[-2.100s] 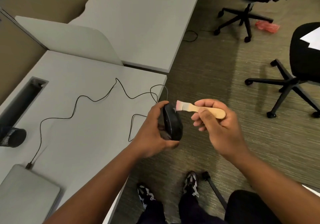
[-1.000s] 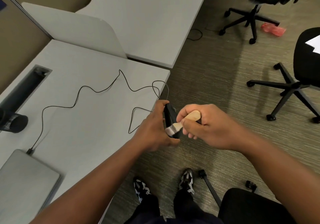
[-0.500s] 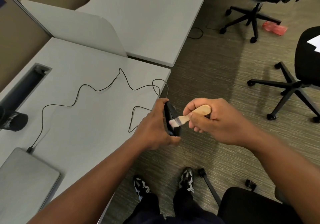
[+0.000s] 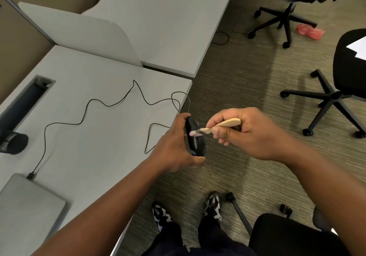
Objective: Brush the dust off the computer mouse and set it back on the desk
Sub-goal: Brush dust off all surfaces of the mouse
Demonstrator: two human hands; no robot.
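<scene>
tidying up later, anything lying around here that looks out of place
Yes: a crumpled red plastic wrapper lies on the carpet beside a black office chair's wheeled base, like litter. The thin black mouse cable sprawls in loops across the grey desk.

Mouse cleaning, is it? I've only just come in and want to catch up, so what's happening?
A person holds a black wired mouse on edge in the left hand, just off the desk corner. The right hand grips a small wooden brush, bristles against the mouse. Brushing is underway; the mouse isn't back on the desk.
</scene>
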